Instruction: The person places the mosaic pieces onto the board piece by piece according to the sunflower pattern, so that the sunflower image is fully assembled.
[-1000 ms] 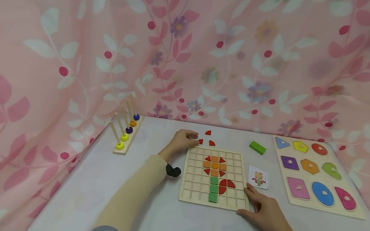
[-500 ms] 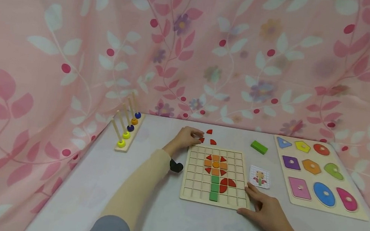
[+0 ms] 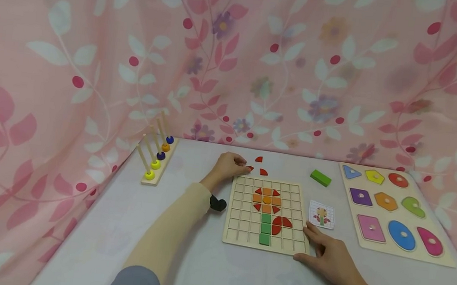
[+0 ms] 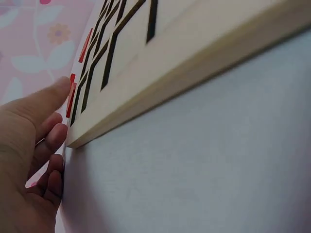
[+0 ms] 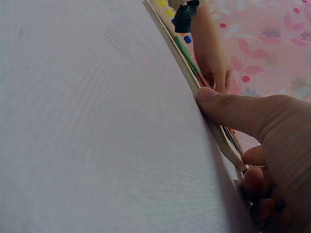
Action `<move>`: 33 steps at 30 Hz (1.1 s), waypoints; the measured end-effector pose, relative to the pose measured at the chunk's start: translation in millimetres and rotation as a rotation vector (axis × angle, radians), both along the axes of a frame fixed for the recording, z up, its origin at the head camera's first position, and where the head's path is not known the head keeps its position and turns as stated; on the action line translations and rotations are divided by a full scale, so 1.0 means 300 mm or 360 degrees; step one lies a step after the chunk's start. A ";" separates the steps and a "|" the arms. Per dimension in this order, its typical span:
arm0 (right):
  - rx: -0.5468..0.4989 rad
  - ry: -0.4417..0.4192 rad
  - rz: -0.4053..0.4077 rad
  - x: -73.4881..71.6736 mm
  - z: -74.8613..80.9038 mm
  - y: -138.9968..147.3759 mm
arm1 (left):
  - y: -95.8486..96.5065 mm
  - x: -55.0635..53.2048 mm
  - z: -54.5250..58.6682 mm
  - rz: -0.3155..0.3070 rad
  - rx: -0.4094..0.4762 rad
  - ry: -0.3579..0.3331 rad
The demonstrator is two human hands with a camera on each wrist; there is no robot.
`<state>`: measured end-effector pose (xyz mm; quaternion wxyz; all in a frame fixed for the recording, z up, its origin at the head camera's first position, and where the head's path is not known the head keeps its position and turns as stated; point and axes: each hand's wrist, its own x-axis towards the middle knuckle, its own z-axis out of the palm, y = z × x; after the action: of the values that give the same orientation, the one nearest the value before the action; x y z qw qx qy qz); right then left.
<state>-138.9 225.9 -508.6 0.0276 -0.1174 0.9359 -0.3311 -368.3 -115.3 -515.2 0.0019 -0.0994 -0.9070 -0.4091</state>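
Note:
The wooden grid board (image 3: pixel 243 237) lies on the table, bearing a flower of orange squares, an orange disc (image 3: pixel 266 200), red triangles, a green stem (image 3: pixel 265 228) and red quarter-circle pieces (image 3: pixel 276 226) right of the stem. Past its far left corner, my left hand (image 3: pixel 228 164) pinches a red quarter-circle piece (image 3: pixel 250 168) between thumb and fingers; the left wrist view shows the thumb against red. My right hand (image 3: pixel 331 255) grips the board's near right corner, thumb (image 5: pixel 228 104) on the front edge and fingers along the side. Two more red quarter-circle pieces (image 3: pixel 264 172) lie behind the board.
A pattern card (image 3: pixel 321 214) lies right of the board, with a green block (image 3: pixel 320 177) behind it. Farther right is a knobbed shape puzzle (image 3: pixel 400 214). A peg stand (image 3: pixel 159 165) with coloured rings stands at the left. A floral curtain (image 3: pixel 237 60) hangs behind the table.
My left fingers have closed on the red quarter-circle piece, which has risen slightly. My right hand keeps its place at the board's corner. The head view has shifted a little.

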 end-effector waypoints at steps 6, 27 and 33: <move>-0.0017 0.0004 0.0007 -0.005 -0.011 0.004 | -0.001 -0.024 0.004 -0.0134 -0.0121 0.0027; 0.0014 0.0038 -0.0007 -0.002 -0.009 0.011 | -0.012 -0.018 -0.003 -0.0140 -0.0147 0.0130; 0.0017 0.0021 -0.0001 -0.005 -0.005 0.010 | -0.037 -0.033 -0.013 -0.0173 -0.0094 0.0123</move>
<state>-140.5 229.0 -510.0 0.0218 -0.1191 0.9378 -0.3253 -378.3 -126.6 -519.2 0.0118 -0.1644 -0.9112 -0.3775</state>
